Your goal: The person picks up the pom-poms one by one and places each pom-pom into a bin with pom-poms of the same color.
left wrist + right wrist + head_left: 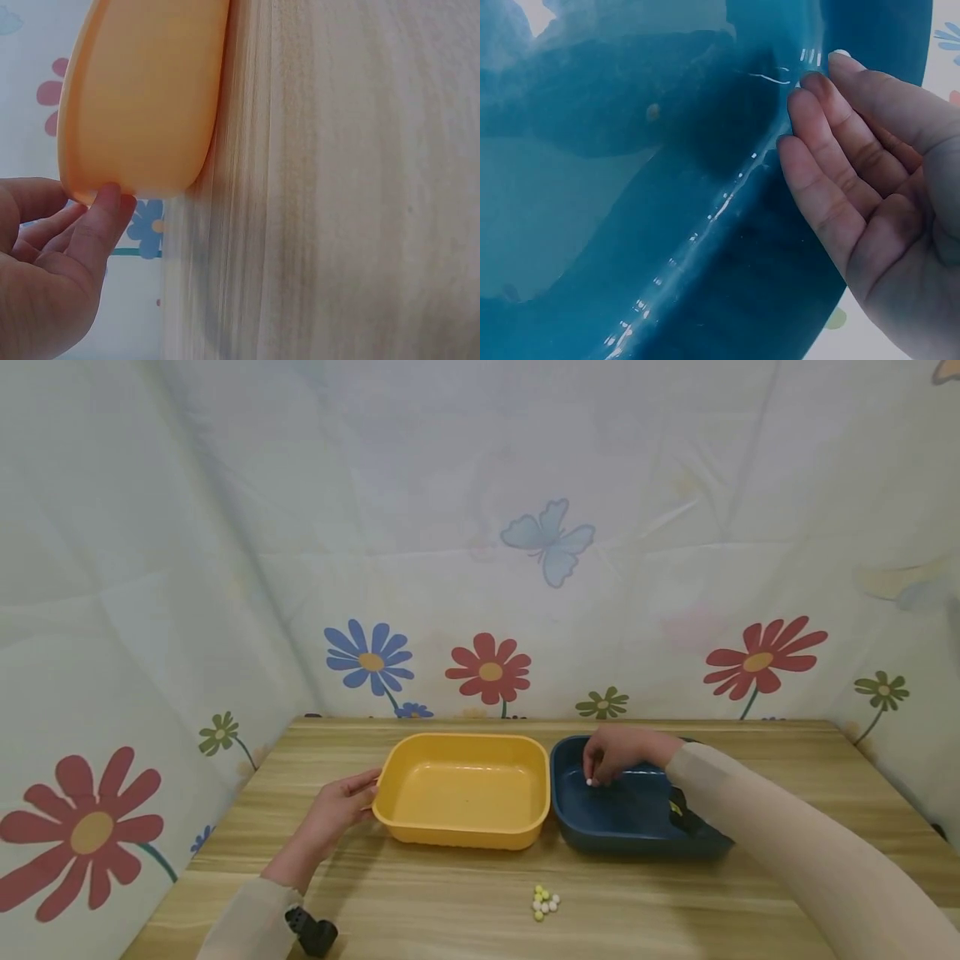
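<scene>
My right hand (611, 753) reaches inside the dark blue basin (637, 842), above its floor. A small round white bead (841, 53) is pinched at the tips of the thumb and index finger, and the other fingers curve beside them. At the left end of the yellow basin (468, 838), my left hand (339, 810) touches the rim and outer wall with its fingertips, the fingers loosely bent. Nothing is seen inside the yellow basin. A little cluster of white and yellow beads (545, 907) lies on the table in front of the basins.
Both basins stand side by side, nearly touching, on a wood-grain table (435, 893). A flowered cloth (427, 568) hangs behind and at the sides. In the right wrist view a faint pale spot (653, 111) shows on the blue floor; I cannot tell what it is.
</scene>
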The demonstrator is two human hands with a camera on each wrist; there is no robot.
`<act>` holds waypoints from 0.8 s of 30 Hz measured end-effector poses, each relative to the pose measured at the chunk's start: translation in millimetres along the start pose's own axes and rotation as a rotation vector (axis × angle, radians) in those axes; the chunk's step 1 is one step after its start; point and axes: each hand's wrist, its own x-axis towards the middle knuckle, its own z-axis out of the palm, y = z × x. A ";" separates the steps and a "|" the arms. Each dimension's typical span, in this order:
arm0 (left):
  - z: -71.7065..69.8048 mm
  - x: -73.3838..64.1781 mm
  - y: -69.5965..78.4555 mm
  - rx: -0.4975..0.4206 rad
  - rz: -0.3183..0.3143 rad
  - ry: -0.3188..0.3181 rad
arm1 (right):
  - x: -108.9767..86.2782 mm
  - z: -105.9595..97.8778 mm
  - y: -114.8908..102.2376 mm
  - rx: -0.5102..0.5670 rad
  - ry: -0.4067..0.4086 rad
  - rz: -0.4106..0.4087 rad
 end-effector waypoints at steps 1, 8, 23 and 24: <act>0.0 -0.1 0.0 0.001 0.001 0.002 | 0.7 0.4 -0.3 -0.001 -0.002 0.006; 1.1 -0.8 0.7 0.002 -0.010 0.009 | 3.8 5.3 -2.4 -0.001 -0.014 0.023; 1.1 -0.4 0.3 0.000 -0.003 0.024 | 7.9 14.2 -0.6 0.013 -0.008 0.050; 1.2 -0.3 0.1 0.003 -0.002 0.023 | 8.4 14.7 -0.1 0.016 -0.010 0.055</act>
